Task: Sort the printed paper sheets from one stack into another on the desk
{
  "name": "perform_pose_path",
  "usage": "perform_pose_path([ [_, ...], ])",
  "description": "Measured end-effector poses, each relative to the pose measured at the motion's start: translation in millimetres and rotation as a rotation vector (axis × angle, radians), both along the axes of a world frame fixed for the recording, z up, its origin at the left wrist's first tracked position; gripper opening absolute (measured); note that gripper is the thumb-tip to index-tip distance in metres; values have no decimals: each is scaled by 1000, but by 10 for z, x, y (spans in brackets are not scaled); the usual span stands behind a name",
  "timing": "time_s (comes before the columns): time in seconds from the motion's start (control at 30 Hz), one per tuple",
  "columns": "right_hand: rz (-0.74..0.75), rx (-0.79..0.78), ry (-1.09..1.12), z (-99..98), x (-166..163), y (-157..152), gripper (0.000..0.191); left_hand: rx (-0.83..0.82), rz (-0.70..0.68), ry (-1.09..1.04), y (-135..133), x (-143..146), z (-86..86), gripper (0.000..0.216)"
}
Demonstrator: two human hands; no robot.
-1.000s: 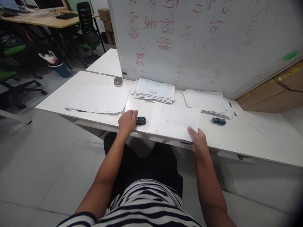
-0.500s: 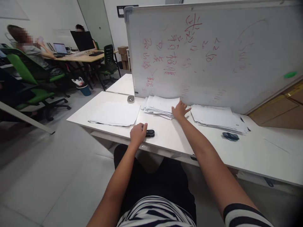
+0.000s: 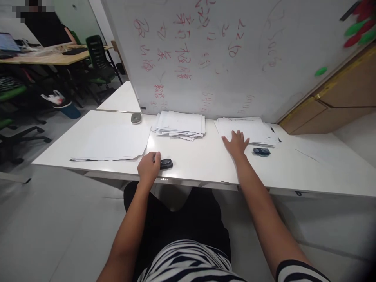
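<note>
My left hand (image 3: 149, 167) is closed around a black stapler (image 3: 166, 163) lying near the desk's front edge; its rear part is hidden under my fingers. Fingers spread, my right hand (image 3: 237, 145) is at the near edge of the right stack of papers (image 3: 249, 127); whether the fingertips press on the sheets I cannot tell. A small dark blue packet-like item (image 3: 261, 152) lies just right of that hand. The middle stack of papers (image 3: 182, 122) sits between both hands, further back. To the left of my left hand is a flatter spread of white sheets (image 3: 113, 143).
A whiteboard (image 3: 182, 58) with red writing stands along the back of the white desk (image 3: 194, 160). Cardboard boxes (image 3: 337, 86) are at the right back. A grey computer mouse (image 3: 136, 118) rests behind the left sheets. A blue bin (image 3: 69, 109) stands on the floor.
My right hand has gone from the middle paper stack to the right one, fingers spread. My left hand stays on the stapler. The camera view has turned to the right.
</note>
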State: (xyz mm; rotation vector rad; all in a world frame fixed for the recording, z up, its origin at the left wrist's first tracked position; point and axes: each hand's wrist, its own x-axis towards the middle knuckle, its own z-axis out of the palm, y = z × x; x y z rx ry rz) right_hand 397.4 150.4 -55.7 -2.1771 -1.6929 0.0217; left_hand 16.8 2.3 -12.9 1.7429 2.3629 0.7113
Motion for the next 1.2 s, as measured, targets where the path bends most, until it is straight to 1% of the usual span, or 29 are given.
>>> perform_pose_path([
  [0.13, 2, 71, 38, -51, -4, -34, 56, -2, 22, -7, 13, 10, -11, 45],
  [0.3, 27, 77, 43, 0, -15, -45, 49, -21, 51, -10, 25, 18, -17, 45],
  [0.53, 32, -6, 94, 67, 7, -99, 48, 8, 40, -8, 30, 11, -40, 45],
  [0.73, 55, -10, 118, 89, 39, -122, 55, 18, 51, -9, 29, 21, -41, 43],
  [0.8, 63, 2, 119, 104, 41, -132, 53, 22, 51, -15, 30, 24, -39, 43],
  [1.0, 52, 75, 147, 131, 25, -159, 36, 40, 52, -30, 30, 28, -37, 42],
  [1.1, 48, 90, 146, 125, 23, -165, 33, 41, 44, -36, 26, 27, -35, 43],
  [1.2, 62, 85, 129, 122, 23, -168, 36, 39, 42, -36, 22, 26, -35, 43],
])
